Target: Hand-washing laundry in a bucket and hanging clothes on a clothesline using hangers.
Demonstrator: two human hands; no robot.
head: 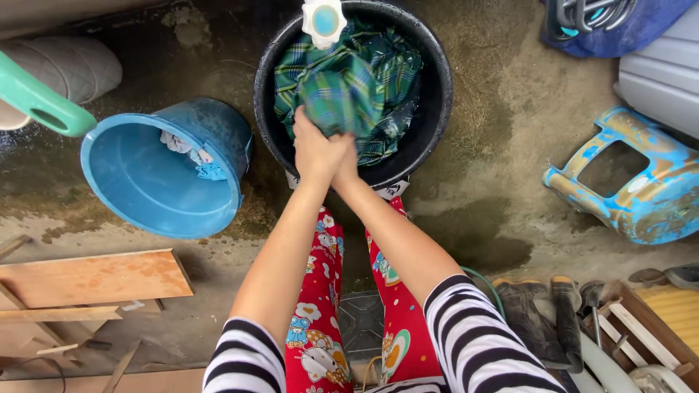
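Observation:
A green plaid cloth [364,80] lies wet in a black round tub [437,94] on the concrete floor in front of me. My left hand [313,145] and my right hand [346,164] are pressed together at the tub's near rim, both gripping a bunched part of the cloth. A white and blue tap head [324,20] hangs over the tub's far edge.
A blue bucket [156,178] lies tilted to the left with a small rag inside. A worn blue plastic stool [641,185] lies on its side at the right. Wooden boards [91,280] sit at lower left, rubber boots [539,320] and a crate at lower right.

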